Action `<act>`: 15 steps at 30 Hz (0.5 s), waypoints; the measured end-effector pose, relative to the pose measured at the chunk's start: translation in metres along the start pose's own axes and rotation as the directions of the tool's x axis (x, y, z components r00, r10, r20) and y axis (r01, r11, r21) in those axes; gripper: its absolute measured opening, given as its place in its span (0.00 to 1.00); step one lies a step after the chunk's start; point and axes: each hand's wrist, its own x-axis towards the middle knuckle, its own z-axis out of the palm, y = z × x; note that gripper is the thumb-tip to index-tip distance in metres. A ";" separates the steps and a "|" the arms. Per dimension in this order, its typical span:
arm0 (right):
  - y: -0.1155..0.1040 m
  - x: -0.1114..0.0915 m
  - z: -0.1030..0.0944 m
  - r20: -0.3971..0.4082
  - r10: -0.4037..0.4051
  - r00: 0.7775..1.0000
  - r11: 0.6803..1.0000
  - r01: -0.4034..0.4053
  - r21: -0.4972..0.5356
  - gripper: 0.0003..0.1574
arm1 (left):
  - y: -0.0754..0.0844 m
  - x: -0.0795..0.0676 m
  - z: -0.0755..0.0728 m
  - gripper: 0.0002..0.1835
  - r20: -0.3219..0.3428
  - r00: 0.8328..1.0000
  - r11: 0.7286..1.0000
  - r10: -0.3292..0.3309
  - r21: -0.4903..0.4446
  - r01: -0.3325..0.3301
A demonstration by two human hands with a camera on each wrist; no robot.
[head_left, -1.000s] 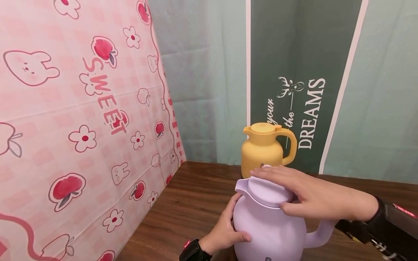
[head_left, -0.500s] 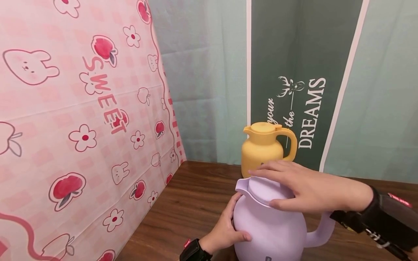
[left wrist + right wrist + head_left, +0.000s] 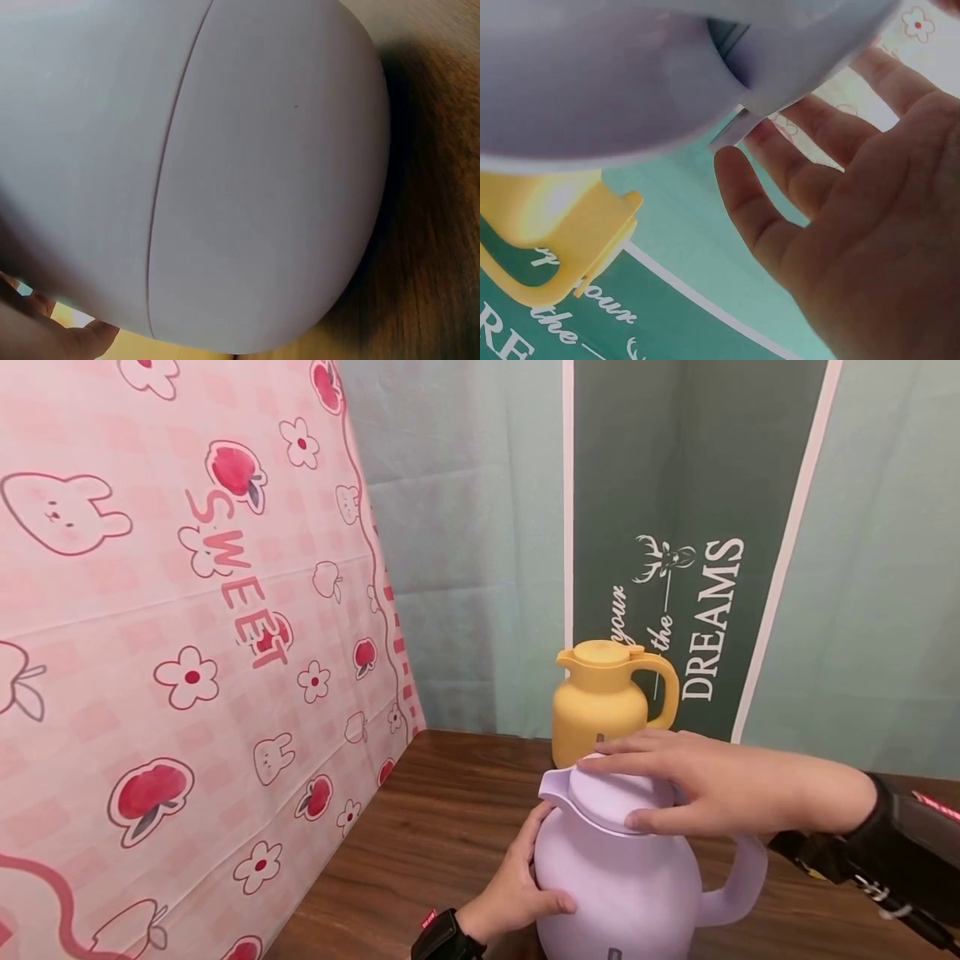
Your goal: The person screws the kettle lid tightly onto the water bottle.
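A lilac vacuum jug (image 3: 615, 893) with a short spout and a side handle stands on the wooden table. My left hand (image 3: 513, 893) grips its round body from the left, thumb at the front and fingers reaching behind. Over its round lid (image 3: 615, 797) lies my right hand (image 3: 697, 785), thumb at the near edge and fingers spread across to the far edge. In the right wrist view the fingers (image 3: 746, 199) curl around the lid's rim, beside a small protruding tab (image 3: 739, 129). The left wrist view is filled by the jug's smooth body (image 3: 262, 165) with a seam around it.
A yellow jug (image 3: 600, 706) with a handle stands behind the lilac one on the dark wooden table (image 3: 427, 810). A green cloth (image 3: 465, 568) hangs at the back, and a pink patterned cloth (image 3: 187, 727) rises along the left side.
My right hand shifts its hold on the lid: the thumb slides left along the near edge, then the wrist moves slightly right. My left hand and the jug stay in place.
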 end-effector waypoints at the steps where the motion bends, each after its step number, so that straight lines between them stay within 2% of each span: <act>1: -0.001 0.000 0.001 -0.023 -0.005 1.000 1.000 0.004 -0.022 0.32 | 0.000 0.000 0.000 0.51 -0.001 1.000 1.000 -0.001 0.005 0.001; 5: -0.006 0.000 0.006 -0.093 0.031 0.995 0.993 -0.041 -0.115 0.32 | 0.001 0.001 0.000 0.51 -0.004 1.000 1.000 -0.010 0.021 0.010; 8: -0.010 0.001 0.009 -0.110 0.080 0.991 0.980 -0.099 -0.173 0.33 | 0.001 0.000 0.000 0.51 -0.003 1.000 1.000 -0.013 0.026 0.013; 11: -0.011 0.002 0.007 -0.081 0.102 0.992 0.976 -0.115 -0.185 0.37 | 0.002 0.000 0.001 0.51 -0.002 1.000 1.000 -0.009 0.025 0.009; 15: -0.009 0.002 0.000 0.023 0.115 0.993 0.989 -0.112 -0.091 0.40 | 0.002 0.000 0.001 0.50 0.000 1.000 1.000 0.008 0.018 -0.008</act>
